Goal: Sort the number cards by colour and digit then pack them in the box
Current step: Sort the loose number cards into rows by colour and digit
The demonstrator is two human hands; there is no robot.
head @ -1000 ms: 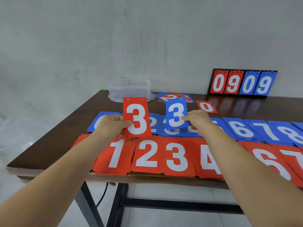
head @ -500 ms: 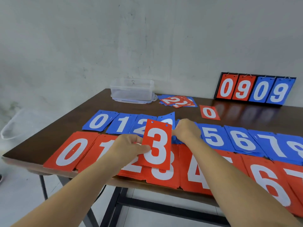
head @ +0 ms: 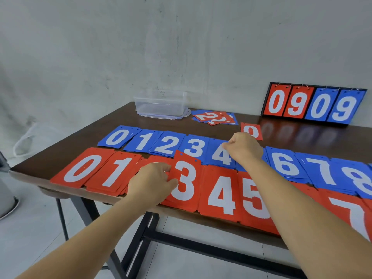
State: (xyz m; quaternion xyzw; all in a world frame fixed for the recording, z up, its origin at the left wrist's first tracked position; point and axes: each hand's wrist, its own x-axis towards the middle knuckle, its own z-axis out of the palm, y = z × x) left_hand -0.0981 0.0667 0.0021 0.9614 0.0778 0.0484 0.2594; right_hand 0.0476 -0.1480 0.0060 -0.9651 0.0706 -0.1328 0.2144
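Two rows of sorted number cards lie on the dark table (head: 76, 143): a blue row (head: 118, 136) behind and a red row (head: 82, 168) along the front edge. My left hand (head: 153, 182) pinches a red 3 card (head: 187, 178) by its left edge, tilted just over the red 3 pile. The red 2 pile is hidden under this hand. My right hand (head: 243, 148) hovers with curled fingers and nothing in it above the blue 4 and 5 piles. A blue 3 card (head: 194, 147) lies on top of its pile. The clear plastic box (head: 161, 104) stands at the back.
A small heap of unsorted red and blue cards (head: 215, 117) lies right of the box. A single red 0 card (head: 251, 130) lies behind my right hand. A flip scoreboard (head: 314, 105) reading 0909 leans on the wall at the back right.
My right hand laid the blue 3 on the blue row and let go. My left hand lowered the red 3 from the air down to the red 3 pile.
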